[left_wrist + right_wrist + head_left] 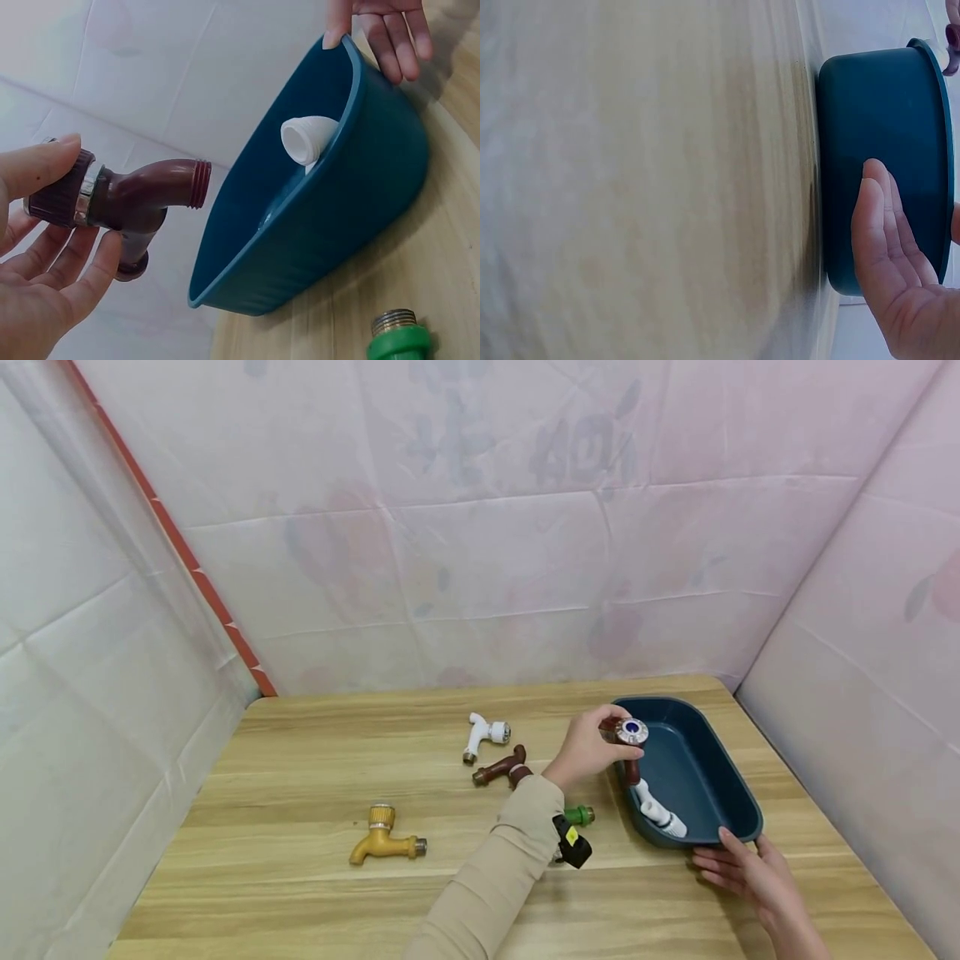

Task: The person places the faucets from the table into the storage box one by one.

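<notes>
My left hand point(587, 747) grips a dark red plastic faucet point(139, 191) by its ribbed handle, over the left side of a dark teal basin point(693, 768). The faucet's threaded end points toward the basin in the left wrist view. Inside the basin, against its left wall, lies a white faucet point(663, 818), partly hidden by the wall in the left wrist view. At the basin's near right corner my right hand point(757, 881) holds the rim, thumb on top and fingers point(892, 225) along the outer wall.
On the wooden table point(285, 793) lie a white faucet point(483, 735), another dark red faucet point(501, 768) and a yellow faucet point(382, 839). A green faucet point(580, 816) is mostly covered by the left forearm. Cloth-like walls point(480, 568) stand around the table.
</notes>
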Demonstrator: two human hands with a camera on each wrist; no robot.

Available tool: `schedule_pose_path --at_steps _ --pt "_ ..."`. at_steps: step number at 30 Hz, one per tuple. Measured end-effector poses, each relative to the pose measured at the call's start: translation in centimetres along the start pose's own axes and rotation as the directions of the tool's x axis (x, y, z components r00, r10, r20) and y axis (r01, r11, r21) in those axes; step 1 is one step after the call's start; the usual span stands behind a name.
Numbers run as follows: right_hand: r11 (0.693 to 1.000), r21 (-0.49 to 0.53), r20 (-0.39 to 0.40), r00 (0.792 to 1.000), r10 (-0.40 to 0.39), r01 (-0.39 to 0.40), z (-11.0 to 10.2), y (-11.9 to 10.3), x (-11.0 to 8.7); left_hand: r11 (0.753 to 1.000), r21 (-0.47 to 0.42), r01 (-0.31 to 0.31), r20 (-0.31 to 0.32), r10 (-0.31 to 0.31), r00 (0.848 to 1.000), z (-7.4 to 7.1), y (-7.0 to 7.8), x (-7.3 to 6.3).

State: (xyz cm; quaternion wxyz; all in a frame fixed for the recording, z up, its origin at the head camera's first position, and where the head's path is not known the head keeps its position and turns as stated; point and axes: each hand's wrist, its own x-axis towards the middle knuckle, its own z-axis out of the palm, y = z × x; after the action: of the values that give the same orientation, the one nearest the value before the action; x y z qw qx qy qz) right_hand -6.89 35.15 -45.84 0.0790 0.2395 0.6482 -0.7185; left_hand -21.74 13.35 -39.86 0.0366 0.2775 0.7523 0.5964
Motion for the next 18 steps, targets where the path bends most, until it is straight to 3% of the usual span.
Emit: schedule_pose_path --at_steps 18 --pt "1.0 0.001 -0.021 1.0 -0.01 0.01 0.1 -0.1 -0.4 1.0 0.002 0.016 -0.038 -0.016 0.999 1.2 0.8 1.9"
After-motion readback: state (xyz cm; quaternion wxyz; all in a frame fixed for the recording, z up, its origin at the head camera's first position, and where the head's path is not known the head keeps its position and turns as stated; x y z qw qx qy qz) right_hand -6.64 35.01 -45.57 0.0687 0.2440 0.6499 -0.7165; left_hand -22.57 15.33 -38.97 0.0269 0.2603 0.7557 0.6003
